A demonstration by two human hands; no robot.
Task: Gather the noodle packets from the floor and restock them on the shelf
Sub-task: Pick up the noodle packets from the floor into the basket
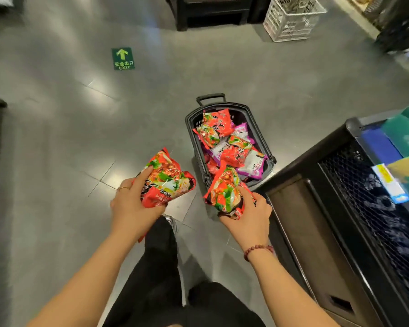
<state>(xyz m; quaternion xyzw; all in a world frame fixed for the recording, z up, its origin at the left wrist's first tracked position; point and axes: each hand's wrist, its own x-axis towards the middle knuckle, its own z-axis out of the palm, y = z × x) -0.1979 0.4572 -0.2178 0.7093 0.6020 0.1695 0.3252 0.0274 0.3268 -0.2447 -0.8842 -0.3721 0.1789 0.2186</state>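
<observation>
Closest in, black trousers [161, 267] fill the gap between the two forearms, and a bead bracelet [257, 250] circles the right wrist. The left hand [132, 206] is curled round one red noodle packet [169, 180], with one digit laid across its printed face and the rest wrapped under it. A ring [123, 188] sits on one finger. The right hand [248, 213] grips a second red packet [223, 191] by its lower end, so the packet stands up tilted out of the fingers. A sliver of red shows behind those fingers, and it is unclear whether that is another packet. The two held packets are near each other but apart.

Just beyond the right hand, ahead and to the right of the left hand, one black basket [189, 123] with a pull handle stands on the grey floor [57, 138]. A loose heap fills it: at least three red basket packets [219, 121] and three purple-and-white packets [253, 165] show, and those underneath cannot be counted.

Right of the right hand stands a black shelf unit [340, 147] with a mesh front. Far beyond the left hand, one green exit sticker [122, 59] lies on the floor. Farthest off, beyond the right hand, stands one white crate [293, 20].
</observation>
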